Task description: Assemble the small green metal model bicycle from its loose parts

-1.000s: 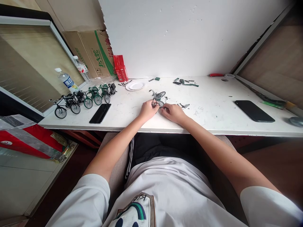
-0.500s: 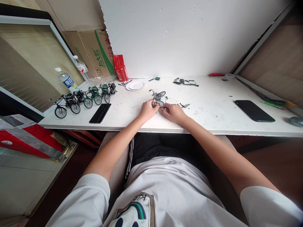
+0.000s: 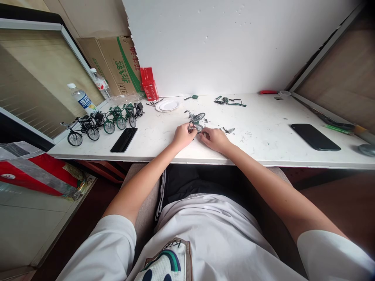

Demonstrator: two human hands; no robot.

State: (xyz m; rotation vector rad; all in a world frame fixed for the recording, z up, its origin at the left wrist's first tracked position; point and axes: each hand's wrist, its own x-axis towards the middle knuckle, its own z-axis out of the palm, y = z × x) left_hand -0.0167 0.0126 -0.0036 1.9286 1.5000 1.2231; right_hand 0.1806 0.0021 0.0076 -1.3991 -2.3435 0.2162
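Observation:
A small model bicycle [image 3: 198, 116], dark and with spoked wheels, is tilted over on the white table, its far wheel away from me. My left hand [image 3: 184, 135] is closed on its near end, by the handlebar side. My right hand [image 3: 215, 138] has thumb and finger pinched together at the near wheel's right edge; whatever tiny part sits between them is hidden. Small dark parts [image 3: 227, 130] lie just beyond my right hand.
Several finished model bicycles [image 3: 114, 119] stand at the left, beside a phone [image 3: 124, 140]. White paper plates [image 3: 168, 105], green and black parts [image 3: 230, 102] and a red box [image 3: 149, 84] are at the back. Another phone [image 3: 315, 137] lies at the right.

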